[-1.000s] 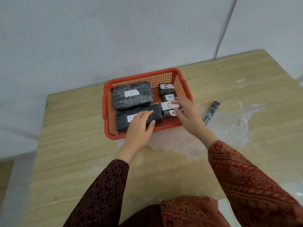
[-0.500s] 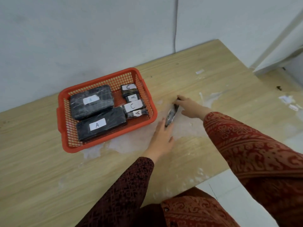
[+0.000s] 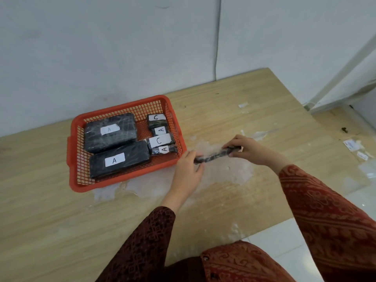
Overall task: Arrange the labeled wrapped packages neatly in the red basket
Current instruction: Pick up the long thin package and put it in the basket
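Pale wood-grain tabletop (image 3: pixel 61 220) with whitish smears of residue fills the near ground, butted against a plain grey wall. Nearest the camera, two patterned dark-red sleeves (image 3: pixel 333 216) reach out over it.

Beyond them, a slim, dark, film-wrapped bar-shaped package (image 3: pixel 216 156) hangs between the hands, just above the table. Its long axis runs left to right, tipped slightly up toward the right. The left hand (image 3: pixel 188 169) has its fingertips curled round the left end; the right hand (image 3: pixel 249 148) pinches the right end between thumb and fingers. Both grips are closed on it. No label shows from this side.

Just left of the left hand sits the red plastic mesh basket (image 3: pixel 126 183), its right wall closest to the bar's left end, so the left hand leads any move inward. Inside lie two large black wrapped packages marked A (image 3: pixel 120 158) and, farther back on the right, a column of four small ones (image 3: pixel 160 135) marked C, A, C, A.

Half a second earlier the bar lay on the table pointing more away from the person, the right hand at its far tip and the left hand flat beside it; now it is lifted and turned crosswise, and the camera has swung a little.
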